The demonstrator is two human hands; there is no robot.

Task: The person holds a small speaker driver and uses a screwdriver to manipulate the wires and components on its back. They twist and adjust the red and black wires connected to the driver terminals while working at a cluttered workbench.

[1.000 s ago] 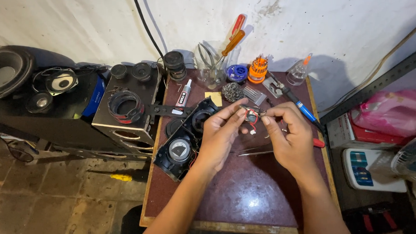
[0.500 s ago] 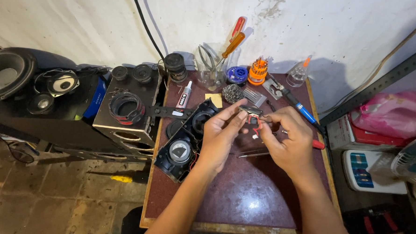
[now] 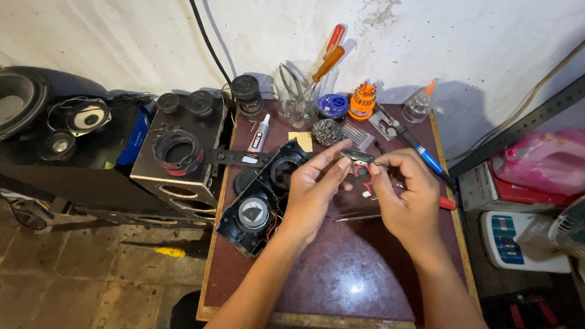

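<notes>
A small metal part (image 3: pixel 357 157) with red wires (image 3: pixel 364 177) hanging from it is held up above the desk (image 3: pixel 340 278), between the two hands. The left hand (image 3: pixel 314 192) pinches the left end of the part with its thumb and first fingers (image 3: pixel 337 168), closed tight on it. The right hand (image 3: pixel 406 189) pinches the right end, with its fingers (image 3: pixel 383 163) curled in and closed on it too. A tiny white plug hangs at the end of the wires, just under the part. Below the hands, thin metal tweezers (image 3: pixel 356 218) lie flat on the dark red desk. To the left of the left hand, a black speaker box (image 3: pixel 259 199) lies open at the desk's edge, with a round speaker showing inside. Behind the hands, near the wall, stand a clear jar (image 3: pixel 295 99) with two orange screwdrivers (image 3: pixel 329 57) in it, a blue spool (image 3: pixel 333 106), an orange holder of little screwdriver bits (image 3: pixel 362 100) and a small clear bottle with an orange tip (image 3: pixel 419 104). A white glue tube (image 3: pixel 259 134) lies near a yellow note (image 3: pixel 301 141). A blue-handled tool (image 3: pixel 419 150) lies just behind the right hand. Off the desk to the left is a dark wooden speaker box (image 3: pixel 181 156), and farther left a big black speaker (image 3: pixel 9 103).
</notes>
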